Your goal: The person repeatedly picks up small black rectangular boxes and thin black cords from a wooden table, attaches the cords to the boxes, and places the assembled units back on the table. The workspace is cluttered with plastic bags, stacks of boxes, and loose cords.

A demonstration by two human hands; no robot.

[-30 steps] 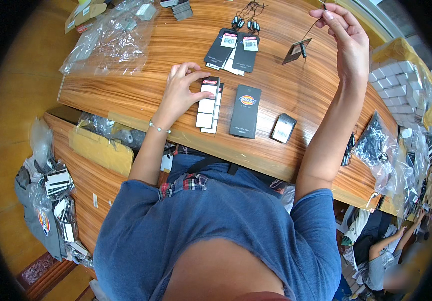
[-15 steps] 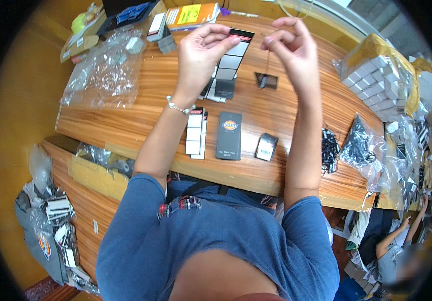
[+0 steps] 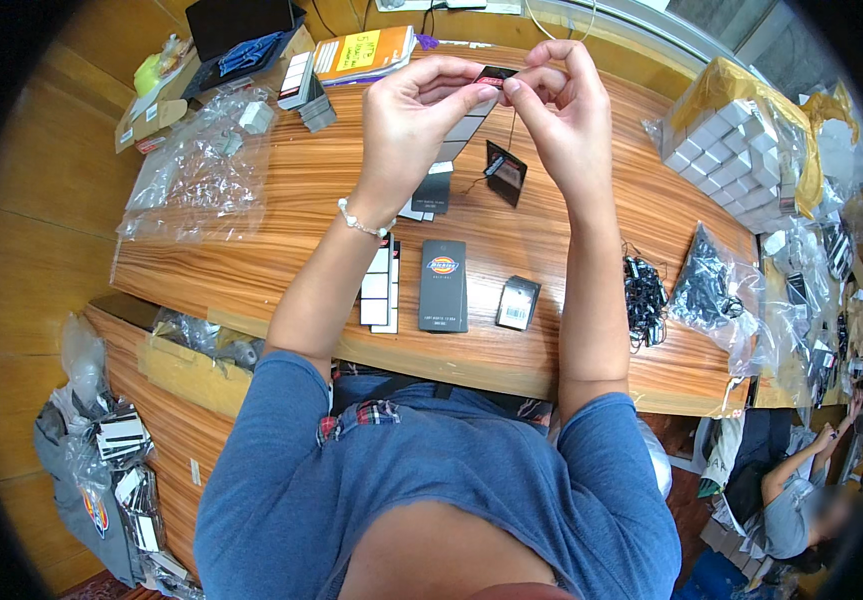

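My left hand [image 3: 399, 125] pinches a long hang tag [image 3: 463, 130] with white panels and a red-and-black top end. The fingers of my right hand [image 3: 573, 125] meet it at that top end, closed on a thin dark string. From the string hangs a small dark card [image 3: 506, 180], just above the table. Below my hands lie grey tags [image 3: 433, 192]. Closer to me are white-panelled tags [image 3: 375, 290], a stack of dark grey hang tags [image 3: 443, 310] and small black tags with a white label [image 3: 517, 305].
A tangle of black strings [image 3: 643, 300] lies right of my right forearm, beside a clear bag of black strings [image 3: 703, 280]. White boxes in plastic [image 3: 726, 150] stand far right. Crumpled clear plastic [image 3: 196, 165] and stacked cards [image 3: 313, 108] lie left. Another person [image 3: 791, 500] sits lower right.
My right hand has come left to the tag's top end, bringing the string and dangling card with it. The tag in my left hand has tilted. The view has shifted slightly.
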